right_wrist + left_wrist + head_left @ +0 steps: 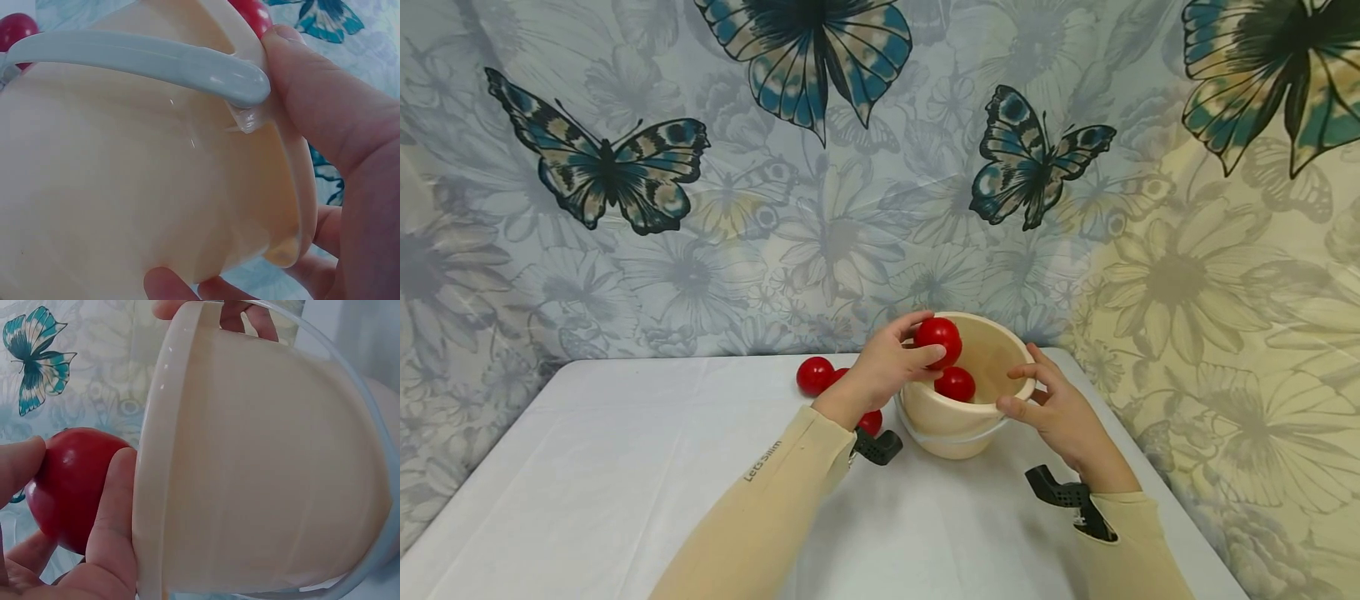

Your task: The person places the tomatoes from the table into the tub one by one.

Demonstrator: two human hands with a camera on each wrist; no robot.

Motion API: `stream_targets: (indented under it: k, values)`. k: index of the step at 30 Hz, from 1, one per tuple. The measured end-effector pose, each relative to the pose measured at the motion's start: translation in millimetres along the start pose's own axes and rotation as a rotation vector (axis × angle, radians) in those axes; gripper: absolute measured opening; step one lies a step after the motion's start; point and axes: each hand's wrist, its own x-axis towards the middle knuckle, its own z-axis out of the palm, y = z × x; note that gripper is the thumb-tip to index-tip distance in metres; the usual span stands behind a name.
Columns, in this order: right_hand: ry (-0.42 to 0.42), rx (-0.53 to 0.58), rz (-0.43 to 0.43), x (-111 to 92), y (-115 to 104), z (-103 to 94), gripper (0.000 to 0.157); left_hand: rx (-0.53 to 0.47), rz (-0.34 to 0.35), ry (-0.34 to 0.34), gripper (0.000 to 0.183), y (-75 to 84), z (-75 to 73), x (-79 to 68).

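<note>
Left hand [880, 367]: fingers clamped around a red ball [938, 340], held at the left of the mouth of the cream bucket [940, 421]. Right hand [1056, 408]: fingers gripping bucket's right rim. Second ball [955, 384] inside; others [815, 377] left, on counter [662, 458].

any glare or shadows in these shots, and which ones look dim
Head view: brightest, soft shadows on the white tablecloth; left wrist view: dimmer, small highlight on the red ball; right wrist view: also dim, glare near one end of the bucket handle.
</note>
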Motion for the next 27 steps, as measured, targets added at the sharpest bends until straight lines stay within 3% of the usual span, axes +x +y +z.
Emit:
stream_targets:
  k: [15,27]
  values:
    - [0.001,-0.013,-0.005,0.3,0.5,1.8,0.057,0.062,0.027,-0.024,0.060,-2.3,-4.7,-4.1]
    - [-0.004,-0.021,-0.006,1.6,3.9,0.3,0.067,0.005,0.045,-0.040,0.057,-4.9,-6.5,-5.7]
